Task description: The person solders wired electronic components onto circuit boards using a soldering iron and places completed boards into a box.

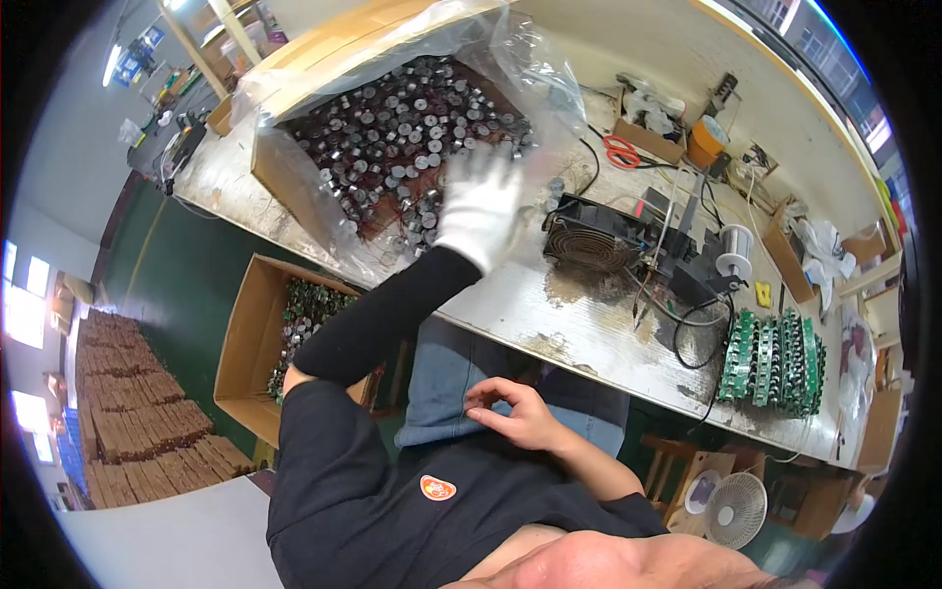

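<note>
My left hand (481, 203), in a white glove with a black sleeve over the forearm, reaches to the right side of a large cardboard box (294, 187). Its fingers are stretched out and a little blurred, and nothing shows in them. Clear plastic lines the box, which holds many small round silver motors (397, 123) with dark reddish wires. Over my lap rests my bare right hand (512, 414), fingers loosely curled and thumb apart, with nothing visible between them. Lower left, a second cardboard box (238, 358) contains small green and silver parts, partly hidden by my left arm.
On the worn bench (520, 319) stand a black fan (589, 245), a solder wire spool (734, 250) and a stack of green circuit boards (773, 363). Red-handled scissors (620, 152) lie behind, near an orange tape roll (705, 142). A white fan (736, 510) is below right.
</note>
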The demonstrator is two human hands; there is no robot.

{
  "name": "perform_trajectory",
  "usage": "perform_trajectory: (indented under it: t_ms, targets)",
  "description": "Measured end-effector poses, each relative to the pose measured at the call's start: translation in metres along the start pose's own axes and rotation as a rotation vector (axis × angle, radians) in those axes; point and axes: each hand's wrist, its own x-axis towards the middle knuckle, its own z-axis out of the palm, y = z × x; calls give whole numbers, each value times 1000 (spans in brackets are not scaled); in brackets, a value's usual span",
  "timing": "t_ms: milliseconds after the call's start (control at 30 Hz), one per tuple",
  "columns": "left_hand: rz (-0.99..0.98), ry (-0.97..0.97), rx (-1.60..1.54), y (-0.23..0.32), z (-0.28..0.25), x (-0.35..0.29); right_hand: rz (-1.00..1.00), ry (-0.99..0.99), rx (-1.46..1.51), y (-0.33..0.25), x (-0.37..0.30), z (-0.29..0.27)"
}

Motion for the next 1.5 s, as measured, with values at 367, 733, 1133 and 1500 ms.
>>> perform_trajectory:
  t_ms: [367,733,1133,1500]
  targets:
    - [110,-666,-779,-58,89,112,-1,36,20,11,-8,-3]
    - [-411,-280,1,-204,68,153,18,62,96,15,-3,-16]
    - [-505,-664,-97,-210,93,183,75,32,113,13,15,-12]
    - [-453,-533,139,-167,69,161,129,35,87,23,0,-6]
